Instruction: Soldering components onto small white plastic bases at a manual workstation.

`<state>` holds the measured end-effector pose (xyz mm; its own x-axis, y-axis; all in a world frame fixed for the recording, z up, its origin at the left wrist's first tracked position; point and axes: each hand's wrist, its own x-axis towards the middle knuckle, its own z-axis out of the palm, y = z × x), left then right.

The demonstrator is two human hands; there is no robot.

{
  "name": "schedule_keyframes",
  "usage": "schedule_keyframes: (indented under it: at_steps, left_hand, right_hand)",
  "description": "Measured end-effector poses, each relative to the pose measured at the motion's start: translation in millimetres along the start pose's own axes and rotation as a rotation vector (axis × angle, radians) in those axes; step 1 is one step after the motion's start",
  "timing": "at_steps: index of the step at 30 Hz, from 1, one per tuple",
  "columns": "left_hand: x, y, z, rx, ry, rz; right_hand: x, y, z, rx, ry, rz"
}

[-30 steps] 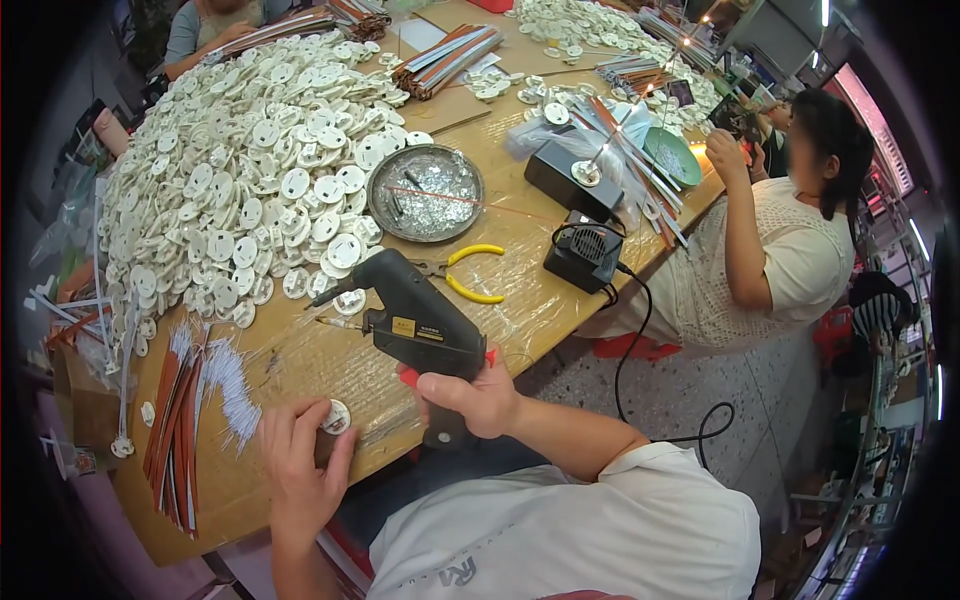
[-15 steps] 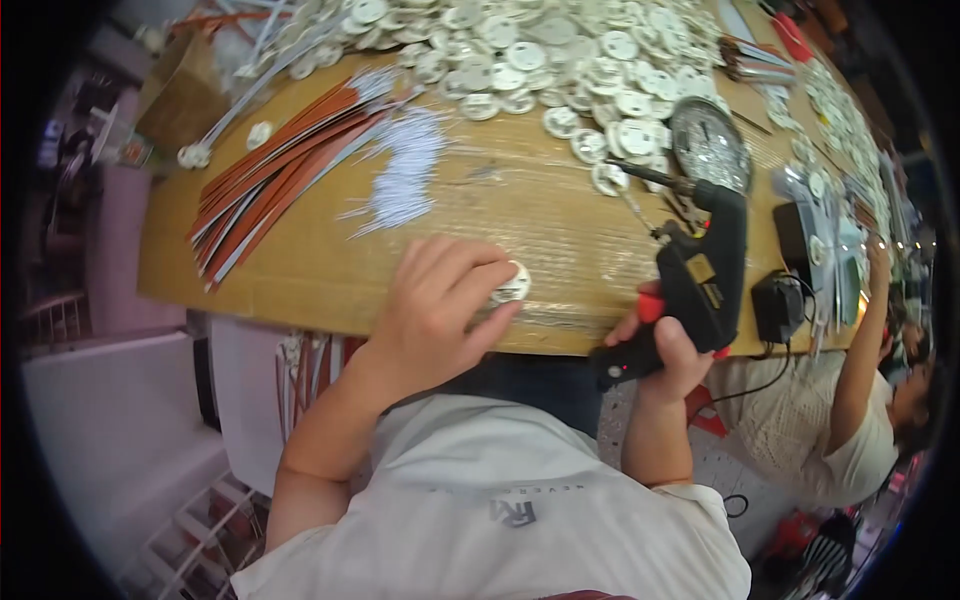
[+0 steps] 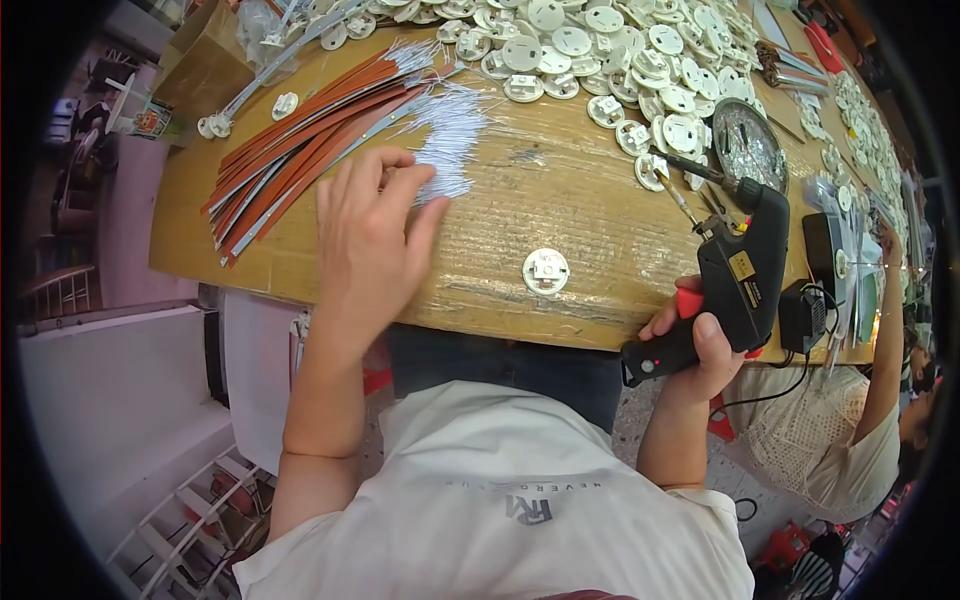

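The left hand (image 3: 372, 228) has left the white disc (image 3: 546, 272) for the white wires (image 3: 458, 130).
The disc now lies unheld near the bench's (image 3: 590, 215) front edge; the left grip is partly open, thumb and forefinger parted at the wires, nothing visibly held, while the right hand (image 3: 716, 358) stays closed round the black gun-shaped tool's (image 3: 742, 262) handle.

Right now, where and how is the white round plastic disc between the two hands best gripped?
The disc is likely best pinched by opposite rim sides, the left hand coming from above and the left: it lies flat, raised parts facing up, apart from the piled white discs; the right hand holds the black pistol-shaped tool.
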<state>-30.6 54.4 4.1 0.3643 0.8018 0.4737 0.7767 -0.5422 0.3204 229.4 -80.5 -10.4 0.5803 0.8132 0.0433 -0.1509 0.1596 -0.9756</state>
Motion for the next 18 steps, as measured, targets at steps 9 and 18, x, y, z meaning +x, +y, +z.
schedule_keyframes:
  at_steps: [9, 18]
  left_hand:
    - [0.5, -8.3, 7.1, -0.082, 0.015, 0.053]
    - [3.5, -6.8, 7.8, -0.094, 0.040, 0.070]
  right_hand:
    - [-0.5, 2.8, -4.3, 0.065, -0.012, 0.030]
    - [-0.2, 1.1, -4.1, 0.038, -0.007, 0.021]
